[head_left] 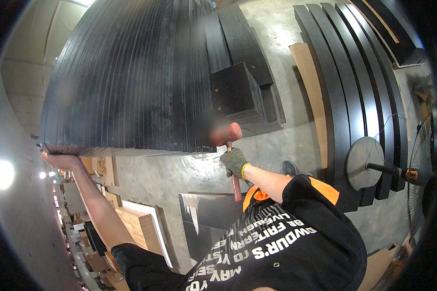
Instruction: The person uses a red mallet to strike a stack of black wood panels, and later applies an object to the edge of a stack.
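1. Head view — the right hand (235, 162), in a dark glove, is closed around the handle of a red mallet (235, 131).
2. The mallet's head is by the near right corner of a big row of black boards (131, 77); a blurry patch there hides whether they touch.
3. The left hand (62, 160), bare, is against the near edge of the boards at their far left end — I cannot tell whether its fingers are curled.
4. Right of the row is a black block (233, 89); farther right, long black beams (342, 82) lie side by side.
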`<state>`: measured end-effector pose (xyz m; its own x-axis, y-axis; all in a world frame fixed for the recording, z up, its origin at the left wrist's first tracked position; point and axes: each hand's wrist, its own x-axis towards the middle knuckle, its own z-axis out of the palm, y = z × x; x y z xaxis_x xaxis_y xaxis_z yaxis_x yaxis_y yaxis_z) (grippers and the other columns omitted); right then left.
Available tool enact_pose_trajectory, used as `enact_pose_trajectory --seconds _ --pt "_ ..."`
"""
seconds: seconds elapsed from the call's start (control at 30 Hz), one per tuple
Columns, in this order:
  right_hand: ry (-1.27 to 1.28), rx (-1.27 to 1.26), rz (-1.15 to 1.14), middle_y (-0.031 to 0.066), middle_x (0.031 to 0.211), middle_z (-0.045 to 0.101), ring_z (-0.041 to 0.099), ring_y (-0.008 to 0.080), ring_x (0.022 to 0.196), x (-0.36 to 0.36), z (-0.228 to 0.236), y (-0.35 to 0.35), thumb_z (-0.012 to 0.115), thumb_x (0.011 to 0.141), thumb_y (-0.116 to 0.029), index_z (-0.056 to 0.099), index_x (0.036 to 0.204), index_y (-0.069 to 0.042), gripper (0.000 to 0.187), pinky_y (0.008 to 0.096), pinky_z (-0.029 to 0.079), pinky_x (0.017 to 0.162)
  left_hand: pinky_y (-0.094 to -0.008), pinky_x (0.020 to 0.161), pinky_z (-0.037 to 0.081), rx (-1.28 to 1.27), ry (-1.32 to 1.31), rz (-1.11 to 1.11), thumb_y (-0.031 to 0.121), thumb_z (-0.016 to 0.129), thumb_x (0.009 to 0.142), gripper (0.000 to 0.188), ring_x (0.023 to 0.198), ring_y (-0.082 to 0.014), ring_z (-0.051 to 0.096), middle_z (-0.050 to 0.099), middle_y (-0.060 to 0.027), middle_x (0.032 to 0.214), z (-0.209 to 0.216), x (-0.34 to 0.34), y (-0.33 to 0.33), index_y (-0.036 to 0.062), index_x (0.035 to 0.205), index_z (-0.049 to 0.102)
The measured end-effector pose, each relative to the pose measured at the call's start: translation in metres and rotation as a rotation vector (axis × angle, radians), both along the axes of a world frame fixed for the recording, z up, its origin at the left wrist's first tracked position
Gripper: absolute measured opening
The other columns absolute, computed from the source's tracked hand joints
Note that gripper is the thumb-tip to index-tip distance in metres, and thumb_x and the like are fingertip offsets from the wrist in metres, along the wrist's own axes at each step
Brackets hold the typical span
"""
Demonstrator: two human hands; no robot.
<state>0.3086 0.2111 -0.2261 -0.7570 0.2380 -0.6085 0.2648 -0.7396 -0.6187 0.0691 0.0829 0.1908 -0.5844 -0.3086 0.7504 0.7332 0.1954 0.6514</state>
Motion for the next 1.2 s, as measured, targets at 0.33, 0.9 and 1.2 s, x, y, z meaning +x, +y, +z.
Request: enact_pose_trajectory --seconds 0.33,0.9,1.2 --pt "-0.066 -0.015 -0.016 0.0086 0.056 0.051 0.051 0.0208 0.040 -0.002 0.003 -0.014 0.061 0.083 -0.015 0.050 0.081 0.001 0.020 0.0375 0.048 0.036 -0.0428 0.086 0.051 -0.073 -0.025 -0.052 0.044 0.032 0.090 0.058 0.102 -0.0288 0.058 0.055 -0.0184 0.114 -0.001 -0.002 -0.003 -0.0054 0.113 0.051" --pt "-0.082 -0.041 -0.229 0.0080 0.059 0.051 0.050 0.0197 0.038 -0.008 0.032 0.002 0.059 0.083 -0.012 0.050 0.082 0.000 0.015 0.0362 0.047 0.035 -0.0468 0.089 0.047 0.018 -0.063 -0.036 0.042 0.034 0.090 0.054 0.106 -0.0311 0.054 0.049 -0.0182 0.118 0.000 0.013 0.006 -0.0022 0.118 0.047" --pt "-0.059 0.063 -0.061 0.0077 0.059 0.053 0.052 0.0187 0.041 -0.004 0.041 0.003 0.063 0.081 -0.012 0.052 0.083 0.000 0.017 0.0352 0.047 0.034 -0.0434 0.085 0.046 0.044 -0.046 -0.014 0.042 0.035 0.087 0.048 0.100 -0.0269 0.054 0.051 -0.0134 0.110 -0.001 0.010 0.008 0.0012 0.108 0.051"
